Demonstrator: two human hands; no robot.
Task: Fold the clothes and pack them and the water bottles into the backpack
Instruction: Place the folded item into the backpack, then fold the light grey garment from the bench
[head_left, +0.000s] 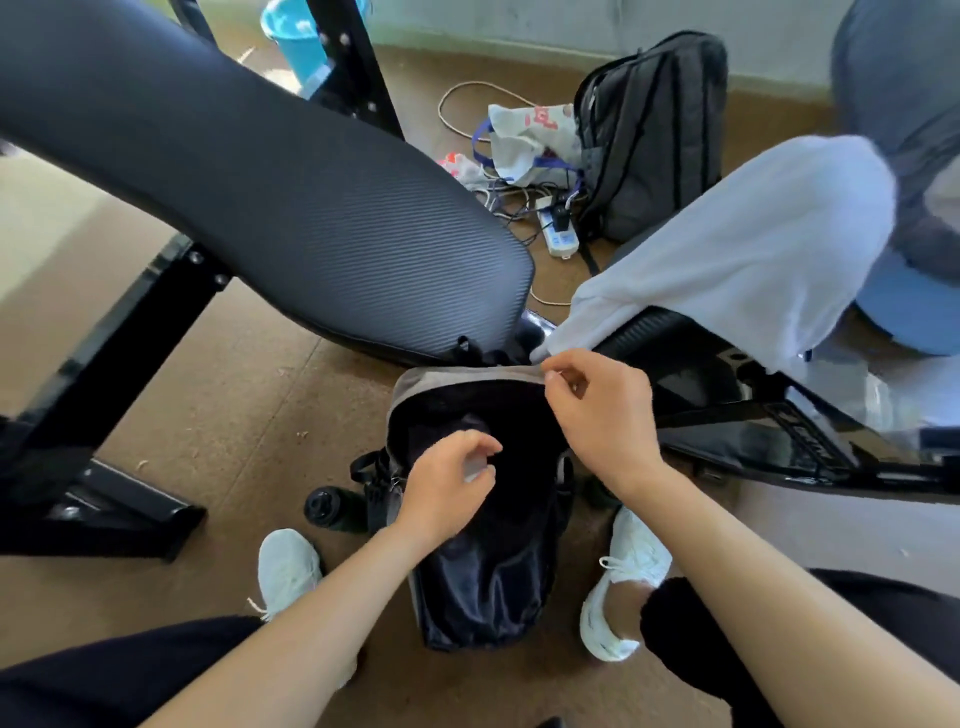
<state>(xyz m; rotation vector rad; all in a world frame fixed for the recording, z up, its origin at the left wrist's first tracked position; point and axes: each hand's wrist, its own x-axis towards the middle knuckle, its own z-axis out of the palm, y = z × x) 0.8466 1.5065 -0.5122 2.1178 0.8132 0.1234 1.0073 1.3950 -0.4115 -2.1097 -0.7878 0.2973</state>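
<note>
1. The packing step seems to be in hand. The dark backpack (483, 587) stands on the floor between the person's white shoes (288, 566), with its mouth open and facing up.
2. The right hand (602, 410) pinches the backpack's grey top rim between thumb and forefinger, probably to hold the mouth wide.
3. The left hand (447, 488) hovers over the dark opening with its fingers curled. Something pale blurs at the fingertips, and I cannot tell whether it grips anything.
4. A dark water bottle (324, 506) lies on the floor just beside the backpack. A white garment (727, 249) hangs unfolded over a chair (691, 358), with its corner near the right hand.
5. The next move likely calls for freeing one hand to fetch the bottle or the garment; the garment needs folding first.
</note>
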